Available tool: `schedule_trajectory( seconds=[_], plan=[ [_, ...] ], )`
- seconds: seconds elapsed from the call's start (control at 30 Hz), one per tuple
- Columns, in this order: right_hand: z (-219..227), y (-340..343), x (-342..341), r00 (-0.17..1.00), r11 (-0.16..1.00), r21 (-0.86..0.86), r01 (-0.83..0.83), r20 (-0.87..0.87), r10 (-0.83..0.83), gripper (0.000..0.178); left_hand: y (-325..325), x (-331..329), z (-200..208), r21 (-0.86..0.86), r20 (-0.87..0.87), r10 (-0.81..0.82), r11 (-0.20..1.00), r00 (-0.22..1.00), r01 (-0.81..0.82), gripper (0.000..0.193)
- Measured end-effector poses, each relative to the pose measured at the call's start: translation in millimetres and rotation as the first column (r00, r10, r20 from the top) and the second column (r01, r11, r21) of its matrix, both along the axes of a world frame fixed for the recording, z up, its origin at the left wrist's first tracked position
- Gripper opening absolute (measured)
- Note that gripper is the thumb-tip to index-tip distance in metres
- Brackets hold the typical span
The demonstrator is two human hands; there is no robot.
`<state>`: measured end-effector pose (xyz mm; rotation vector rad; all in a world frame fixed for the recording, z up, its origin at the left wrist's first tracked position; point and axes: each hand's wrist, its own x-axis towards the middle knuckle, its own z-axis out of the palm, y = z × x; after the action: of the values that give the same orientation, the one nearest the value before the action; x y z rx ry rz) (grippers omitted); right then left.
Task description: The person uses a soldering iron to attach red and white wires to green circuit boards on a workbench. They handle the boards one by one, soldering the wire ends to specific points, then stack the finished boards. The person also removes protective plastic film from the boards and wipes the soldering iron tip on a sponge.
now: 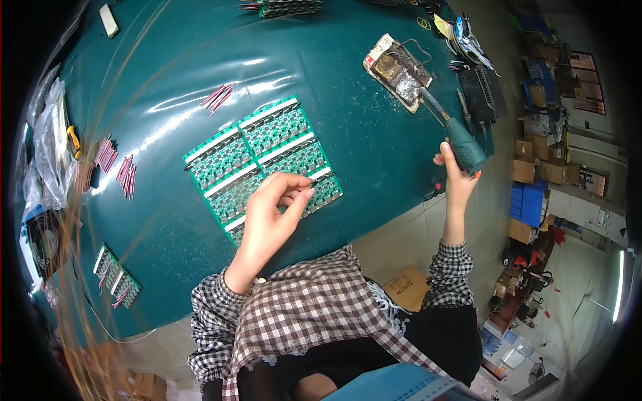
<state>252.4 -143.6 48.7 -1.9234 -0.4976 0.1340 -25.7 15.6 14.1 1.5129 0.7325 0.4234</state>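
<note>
My right hand (458,175) is wrapped round the dark green handle of a soldering iron (463,140). The iron's metal end reaches up to the left, onto a small grubby tray (401,79) with shiny solder and brown residue in it. My left hand (273,208) is over the near part of a block of green circuit boards (281,137), its thumb and forefinger pinched together. Whatever is between those fingertips is too small to make out. White strips and rows of dark parts run across the boards, and the hand hides some of them.
Red-and-black wire bundles lie beyond the boards (217,99) and at the left (126,177). A smaller circuit board (117,277) sits near the left edge, with plastic bags (52,154) behind it. At the right stands a black box (483,93). More boards (289,7) are stacked at the far edge.
</note>
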Motion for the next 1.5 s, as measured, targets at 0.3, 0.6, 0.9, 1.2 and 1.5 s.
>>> schedule_trajectory(
  seconds=[0.3,0.6,0.9,1.2,1.5],
  plan=[
    [16,-17,-25,0.993,0.996,0.064,0.067,-0.103,-0.061,0.021,0,-3,3,-0.011,-0.006,0.003,1.000,1.000,-0.003,0.013],
    [38,-46,-44,0.854,0.872,0.489,0.020,-0.462,0.239,0.027,-6,-3,8,0.033,0.081,-0.002,0.999,0.997,-0.001,0.012],
    [31,-17,-56,0.921,0.920,0.392,0.007,-0.361,0.147,0.029,0,-28,15,0.137,0.106,0.072,0.987,0.992,-0.086,0.013],
    [15,17,-67,0.980,0.951,0.305,-0.052,-0.165,0.107,0.025,49,-140,25,0.487,-0.033,0.538,0.745,0.842,-0.456,0.014],
    [8,44,-93,0.897,0.915,0.378,-0.142,-0.341,0.281,0.030,135,-180,7,0.828,-0.159,0.767,0.447,0.622,-0.340,0.016]
  ],
)
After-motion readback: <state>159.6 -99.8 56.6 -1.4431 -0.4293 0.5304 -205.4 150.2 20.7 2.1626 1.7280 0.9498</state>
